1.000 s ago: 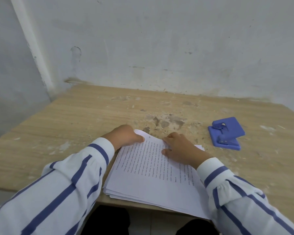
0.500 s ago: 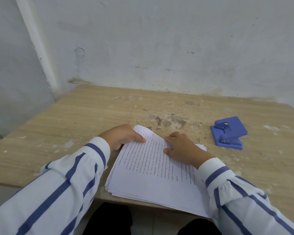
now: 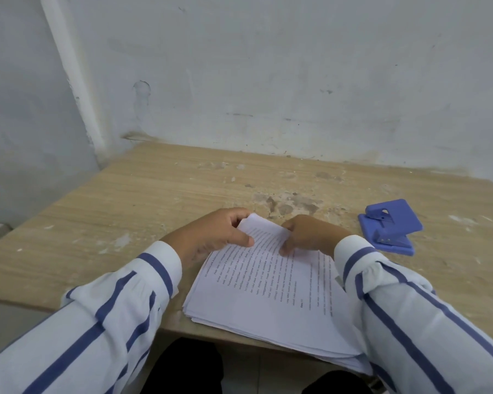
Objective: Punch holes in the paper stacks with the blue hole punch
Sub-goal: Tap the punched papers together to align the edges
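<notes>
Pale, scuffed walls meet behind our worn wooden table [image 3: 154, 200]. We sit at its near edge with a stack of printed paper [image 3: 268, 294] that overhangs that edge slightly. Our left hand [image 3: 211, 237] and right hand [image 3: 310, 237] are each pinched closed on the far corner of the top sheets, lifting them. The blue hole punch [image 3: 390, 226] sits untouched toward the table's right edge. We seem to be separating a bundle; next it must reach the punch. No containers are visible.
</notes>
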Tool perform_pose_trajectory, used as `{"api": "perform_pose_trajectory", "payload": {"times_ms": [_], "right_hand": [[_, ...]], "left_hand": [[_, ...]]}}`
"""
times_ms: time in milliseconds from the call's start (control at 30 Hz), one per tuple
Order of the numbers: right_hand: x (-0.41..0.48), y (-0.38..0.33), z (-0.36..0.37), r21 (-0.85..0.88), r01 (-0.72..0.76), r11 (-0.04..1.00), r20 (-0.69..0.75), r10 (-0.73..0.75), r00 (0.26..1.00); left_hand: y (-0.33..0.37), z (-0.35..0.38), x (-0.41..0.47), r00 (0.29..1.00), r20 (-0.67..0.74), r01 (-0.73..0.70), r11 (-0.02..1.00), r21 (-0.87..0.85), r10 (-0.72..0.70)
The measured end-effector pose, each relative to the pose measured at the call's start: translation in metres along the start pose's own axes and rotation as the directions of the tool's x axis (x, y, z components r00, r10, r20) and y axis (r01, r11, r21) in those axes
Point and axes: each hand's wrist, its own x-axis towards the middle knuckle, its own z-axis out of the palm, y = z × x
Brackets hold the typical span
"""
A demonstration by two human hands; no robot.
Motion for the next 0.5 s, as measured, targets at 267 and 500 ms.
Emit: {"api": "perform_pose_trajectory", "payload": {"times_ms": [267, 500], "right_hand": [[-0.009, 0.028, -0.015, 0.345, 0.067, 0.936, -0.240, 0.019, 0.971], [-0.012, 0.030, -0.019, 0.780, 0.300, 0.549, -0.464, 0.187, 0.866]], "left_hand": [[-0.028, -0.033, 0.000, 0.996, -0.021, 0.063, 0.887, -0.458, -0.081], [-0.019, -0.006, 0.011, 0.990, -0.134, -0.040, 0.841, -0.540, -0.040]]}}
